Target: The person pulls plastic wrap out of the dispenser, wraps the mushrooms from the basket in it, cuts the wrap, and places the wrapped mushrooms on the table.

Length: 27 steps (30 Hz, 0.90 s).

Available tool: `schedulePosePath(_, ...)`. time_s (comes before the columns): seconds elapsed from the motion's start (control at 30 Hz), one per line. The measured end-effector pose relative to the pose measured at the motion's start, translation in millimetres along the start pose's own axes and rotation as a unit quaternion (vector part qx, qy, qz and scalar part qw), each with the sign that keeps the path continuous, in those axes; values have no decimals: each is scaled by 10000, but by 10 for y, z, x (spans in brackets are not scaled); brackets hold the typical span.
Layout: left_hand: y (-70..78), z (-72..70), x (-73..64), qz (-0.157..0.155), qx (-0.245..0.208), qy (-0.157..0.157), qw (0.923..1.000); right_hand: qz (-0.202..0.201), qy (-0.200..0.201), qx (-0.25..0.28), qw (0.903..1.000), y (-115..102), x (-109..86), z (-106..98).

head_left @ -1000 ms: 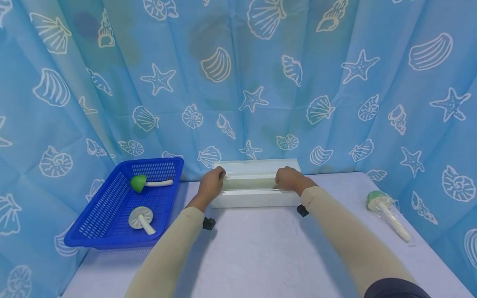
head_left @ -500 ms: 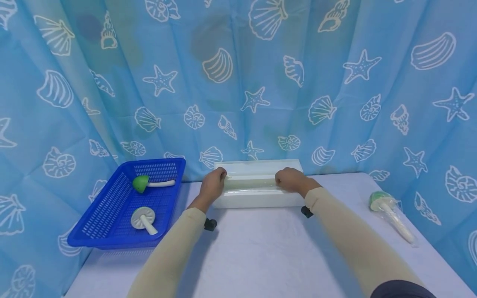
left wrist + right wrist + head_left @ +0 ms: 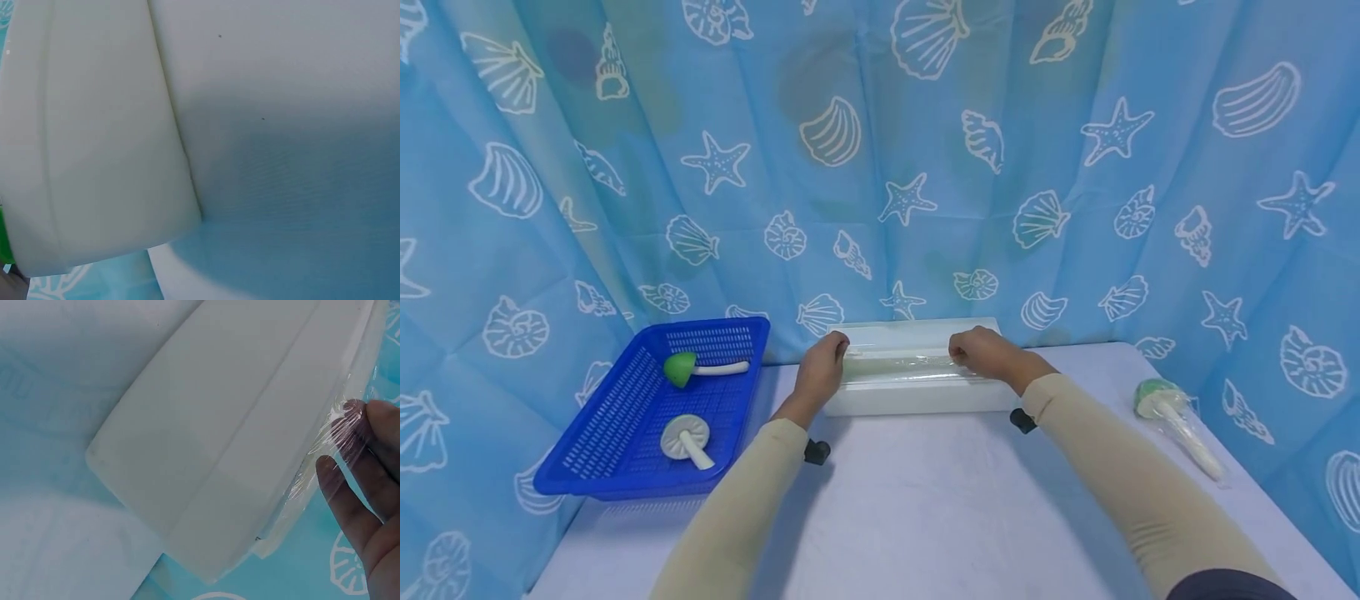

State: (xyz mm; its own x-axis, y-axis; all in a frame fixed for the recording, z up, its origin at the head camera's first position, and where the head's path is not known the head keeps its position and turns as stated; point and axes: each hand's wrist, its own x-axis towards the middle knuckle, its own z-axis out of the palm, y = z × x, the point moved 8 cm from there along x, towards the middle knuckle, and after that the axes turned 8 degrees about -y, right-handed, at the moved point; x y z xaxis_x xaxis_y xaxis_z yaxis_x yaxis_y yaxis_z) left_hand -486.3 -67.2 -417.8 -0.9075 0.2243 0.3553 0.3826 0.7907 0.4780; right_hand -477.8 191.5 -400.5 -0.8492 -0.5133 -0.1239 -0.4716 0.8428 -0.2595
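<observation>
A long white cling film dispenser box (image 3: 917, 402) lies at the back of the table, its lid tipped up against the curtain. Clear cling film (image 3: 910, 365) stretches between the two hands above its opening. At the box's left end, the left hand (image 3: 818, 371) pinches the film's edge. Toward the other end, the right hand (image 3: 988, 357) grips the film. The right wrist view shows thumb and fingertip of that hand (image 3: 372, 519) pinching crinkled film (image 3: 337, 425). In the left wrist view the box (image 3: 112, 137) hides nearly all of the left hand.
On the left stands a blue mesh basket (image 3: 561, 479) with two green-and-white toy mushrooms (image 3: 681, 369) inside. A third mushroom (image 3: 1180, 425), wrapped in clear plastic, lies near the table's right edge. A blue shell-print curtain (image 3: 880, 167) hangs close behind the box.
The right hand has risen slightly from the box's opening, and more clear film shows between the hands. The left hand still pinches at the left end. The head view shifts a little.
</observation>
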Motion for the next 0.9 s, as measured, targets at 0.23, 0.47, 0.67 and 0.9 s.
schedulePosePath(0.23,1,-70,9,124,-147,68,9998,-245,235,-11,9994,-49,-20,-91)
schedulePosePath(0.47,21,-108,27,224,-216,43,9995,-90,23,203,9998,29,-18,-87)
schedulePosePath(0.67,70,-139,-16,315,-397,-11,9987,93,-126,882,9960,142,-10,-41)
schedulePosePath(0.9,142,-233,-13,683,-298,330,9967,-66,171,1012,9947,51,-135,-275)
